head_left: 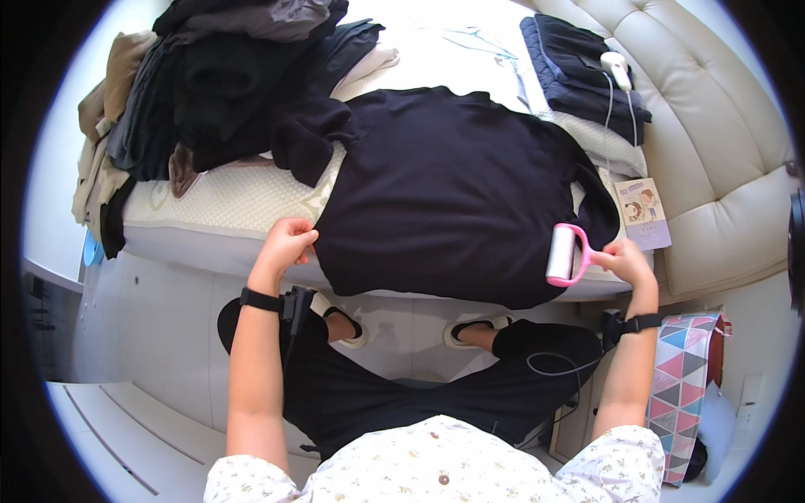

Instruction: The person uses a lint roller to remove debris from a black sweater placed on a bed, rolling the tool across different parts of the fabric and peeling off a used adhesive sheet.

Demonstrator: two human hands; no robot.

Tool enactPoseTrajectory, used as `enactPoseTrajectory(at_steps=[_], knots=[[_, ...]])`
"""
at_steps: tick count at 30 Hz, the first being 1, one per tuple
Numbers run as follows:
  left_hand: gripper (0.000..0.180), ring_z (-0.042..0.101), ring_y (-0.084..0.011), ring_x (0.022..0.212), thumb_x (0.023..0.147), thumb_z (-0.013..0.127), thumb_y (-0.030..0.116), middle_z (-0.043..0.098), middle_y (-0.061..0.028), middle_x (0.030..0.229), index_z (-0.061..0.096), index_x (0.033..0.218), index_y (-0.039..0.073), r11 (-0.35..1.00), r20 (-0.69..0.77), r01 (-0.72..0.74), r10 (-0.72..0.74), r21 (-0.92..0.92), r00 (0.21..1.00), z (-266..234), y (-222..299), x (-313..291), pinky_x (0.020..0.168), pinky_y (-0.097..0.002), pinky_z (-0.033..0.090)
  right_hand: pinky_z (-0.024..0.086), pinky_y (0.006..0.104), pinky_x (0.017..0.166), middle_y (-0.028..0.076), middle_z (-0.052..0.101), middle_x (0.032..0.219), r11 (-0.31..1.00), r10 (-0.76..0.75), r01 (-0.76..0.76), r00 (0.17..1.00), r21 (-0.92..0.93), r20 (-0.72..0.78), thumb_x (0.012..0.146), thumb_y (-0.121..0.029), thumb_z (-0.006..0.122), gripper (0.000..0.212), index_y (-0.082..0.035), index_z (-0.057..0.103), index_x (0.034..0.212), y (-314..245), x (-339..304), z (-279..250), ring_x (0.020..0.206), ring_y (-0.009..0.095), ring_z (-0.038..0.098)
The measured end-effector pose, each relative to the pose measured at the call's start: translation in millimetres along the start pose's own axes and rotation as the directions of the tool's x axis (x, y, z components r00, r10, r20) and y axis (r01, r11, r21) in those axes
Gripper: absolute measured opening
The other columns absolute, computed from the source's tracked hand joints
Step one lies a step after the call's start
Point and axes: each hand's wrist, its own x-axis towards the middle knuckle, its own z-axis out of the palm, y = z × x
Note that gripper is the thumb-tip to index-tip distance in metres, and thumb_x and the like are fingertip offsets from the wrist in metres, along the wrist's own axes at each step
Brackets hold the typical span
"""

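Observation:
A black long-sleeved top (453, 184) lies spread out on the mattress in front of me, its lower edge hanging a little over the near side. At the top's left edge, my left hand (292, 243) is closed, thumb and fingertips pinching the fabric. My right hand (625, 258) grips the pink handle of a lint roller (562, 254). The roller's pale cylinder is over the top's near right corner, beside one sleeve; whether it presses on the cloth I cannot tell.
A tall heap of dark and beige clothes (226, 92) fills the mattress's left. Folded dark garments (579, 75) with a white corded device (616, 69) lie at the far right, by the padded headboard (713, 126). A small illustrated booklet (643, 214) rests near my right hand. A triangle-patterned bag (679, 377) stands right.

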Motion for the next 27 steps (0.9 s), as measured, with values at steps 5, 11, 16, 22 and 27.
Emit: enactPoseTrajectory(at_steps=[5, 11, 16, 22, 27], knots=[[0.011, 0.054, -0.0088, 0.051, 0.085, 0.066, 0.01, 0.062, -0.0021, 0.067, 0.064, 0.08, 0.001, 0.992, 0.02, -0.032, 0.03, 0.122, 0.999, 10.3, 21.6, -3.0, 0.045, -0.0241, 0.042, 0.044, 0.0345, 0.054, 0.011, 0.06, 0.054, 0.993, -0.053, 0.074, 0.977, 0.094, -0.208, 0.085, -0.045, 0.07, 0.049, 0.001, 0.07, 0.068, -5.7, -37.4, -36.6, 0.051, 0.017, 0.057], [0.032, 0.059, -0.0285, 0.095, 0.076, 0.073, 0.011, 0.057, -0.0129, 0.099, 0.062, 0.106, 0.012, 0.785, -0.026, -0.378, 0.447, 0.491, 0.894, 39.9, 54.1, 0.7, 0.085, -0.0376, 0.05, 0.045, 0.0409, 0.059, 0.019, 0.059, 0.067, 0.905, -0.394, 0.408, 0.911, 0.123, -0.123, 0.091, -0.046, 0.063, 0.046, -0.003, 0.066, 0.077, -161.9, 13.0, 21.7, 0.061, 0.032, 0.059], [0.048, 0.059, -0.034, 0.104, 0.07, 0.076, 0.003, 0.055, -0.0155, 0.108, 0.07, 0.115, 0.017, 0.691, 0.06, -0.334, 0.389, 0.64, 0.919, 69.4, 53.6, 1.8, 0.093, -0.0403, 0.05, 0.053, 0.0418, 0.072, 0.013, 0.071, 0.079, 0.861, -0.499, 0.497, 0.866, 0.109, -0.003, 0.089, -0.061, 0.056, 0.055, -0.009, 0.074, 0.081, -253.8, 39.4, 91.9, 0.082, 0.034, 0.069], [0.054, 0.059, -0.0292, 0.098, 0.068, 0.076, -0.002, 0.055, -0.0118, 0.104, 0.071, 0.118, 0.016, 0.734, 0.042, -0.369, 0.423, 0.571, 0.905, 56.1, 41.0, -2.4, 0.088, -0.0363, 0.05, 0.051, 0.0353, 0.064, 0.012, 0.069, 0.071, 0.938, -0.324, 0.287, 0.925, 0.195, 0.197, 0.087, -0.057, 0.065, 0.052, -0.006, 0.076, 0.082, -149.5, 53.9, 62.1, 0.067, 0.024, 0.067], [0.053, 0.059, -0.0291, 0.098, 0.069, 0.075, -0.003, 0.054, -0.0122, 0.105, 0.071, 0.119, 0.016, 0.763, 0.033, -0.352, 0.399, 0.542, 0.916, 55.7, 38.3, 3.2, 0.09, -0.0357, 0.05, 0.045, 0.0318, 0.055, 0.007, 0.063, 0.06, 0.976, -0.03, -0.006, 0.986, 0.216, 0.162, 0.085, -0.049, 0.072, 0.047, -0.003, 0.075, 0.077, -33.5, 13.1, 21.8, 0.055, 0.013, 0.054]])
